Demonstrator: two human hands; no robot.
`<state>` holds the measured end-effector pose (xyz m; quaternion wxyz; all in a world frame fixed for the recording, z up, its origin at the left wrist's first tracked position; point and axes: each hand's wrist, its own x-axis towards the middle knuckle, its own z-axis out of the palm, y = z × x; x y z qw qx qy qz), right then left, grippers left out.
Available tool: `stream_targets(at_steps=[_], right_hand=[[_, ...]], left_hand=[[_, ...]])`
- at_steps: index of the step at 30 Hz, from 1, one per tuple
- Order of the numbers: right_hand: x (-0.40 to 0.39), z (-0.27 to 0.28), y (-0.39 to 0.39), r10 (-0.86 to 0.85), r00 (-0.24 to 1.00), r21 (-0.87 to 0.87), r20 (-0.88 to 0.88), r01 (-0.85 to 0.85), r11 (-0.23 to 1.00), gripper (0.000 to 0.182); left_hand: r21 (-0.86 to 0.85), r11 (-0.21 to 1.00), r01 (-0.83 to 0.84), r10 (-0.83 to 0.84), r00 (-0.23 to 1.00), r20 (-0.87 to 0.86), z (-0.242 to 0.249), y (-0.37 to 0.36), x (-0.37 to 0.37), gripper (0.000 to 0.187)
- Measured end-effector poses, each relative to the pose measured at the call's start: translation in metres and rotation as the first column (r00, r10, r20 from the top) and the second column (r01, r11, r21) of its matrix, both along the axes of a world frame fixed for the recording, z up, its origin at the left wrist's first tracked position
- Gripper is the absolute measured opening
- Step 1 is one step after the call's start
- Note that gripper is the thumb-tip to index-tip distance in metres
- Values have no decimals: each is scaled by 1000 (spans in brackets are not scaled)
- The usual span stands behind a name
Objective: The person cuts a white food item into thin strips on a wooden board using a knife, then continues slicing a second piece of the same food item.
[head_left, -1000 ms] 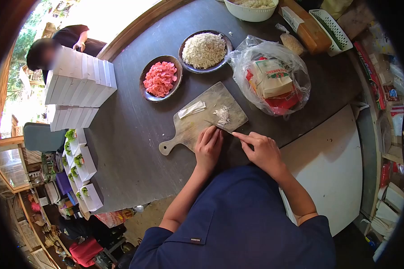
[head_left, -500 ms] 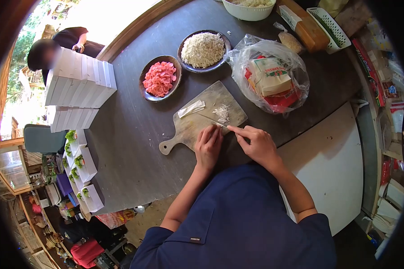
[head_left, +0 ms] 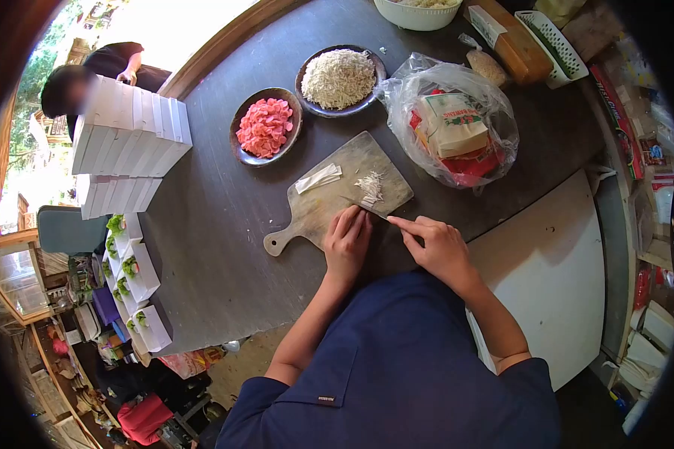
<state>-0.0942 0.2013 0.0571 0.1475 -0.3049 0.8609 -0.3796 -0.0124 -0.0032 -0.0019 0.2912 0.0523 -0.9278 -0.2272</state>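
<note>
A wooden cutting board (head_left: 326, 206) with a holed handle lies on the dark table. My right hand (head_left: 436, 248) is closed on a knife (head_left: 368, 209), its blade over the board's near edge. My left hand (head_left: 347, 238) presses its bent fingers together at the near edge, beside the blade; what lies under the fingertips is hidden. Pale flat strips (head_left: 319, 179) rest on the board's left part, and a small heap of thin pale shreds (head_left: 370, 188) sits beyond the knife.
Beyond the board stand a bowl of pink slices (head_left: 264, 128), a bowl of white shreds (head_left: 339, 79) and a plastic bag with packets (head_left: 454, 127). Stacked white boxes (head_left: 131, 123) stand left, a person (head_left: 116, 61) behind them. Open boxes with greens (head_left: 136, 275) line the left edge.
The knife has shifted slightly, its tip now nearer my left fingers, and my right hand has moved a little right and toward me. The view has shifted slightly.
</note>
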Motion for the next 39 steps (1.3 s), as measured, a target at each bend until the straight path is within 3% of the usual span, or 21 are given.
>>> stream_targets(at_steps=[4, 10, 36, 39], right_hand=[[1, -2, -7, -15, 1000, 35, 1, 15, 999, 41], [-4, -19, -19, -38, 999, -101, -11, 37, 994, 39], [-1, -8, -17, -1, 1000, 40, 3, 1, 999, 38], [-10, -18, -22, -4, 1000, -76, 30, 6, 997, 36]], left_hand=[[0, 1000, -5, 5, 1000, 11, 2, 1, -1, 20], [25, 999, 19, -20, 1000, 8, 0, -1, 1, 21], [-11, 1000, 15, -15, 1000, 14, -1, -1, 1, 22], [-15, 1000, 9, -9, 1000, 12, 1, 0, 1, 22]])
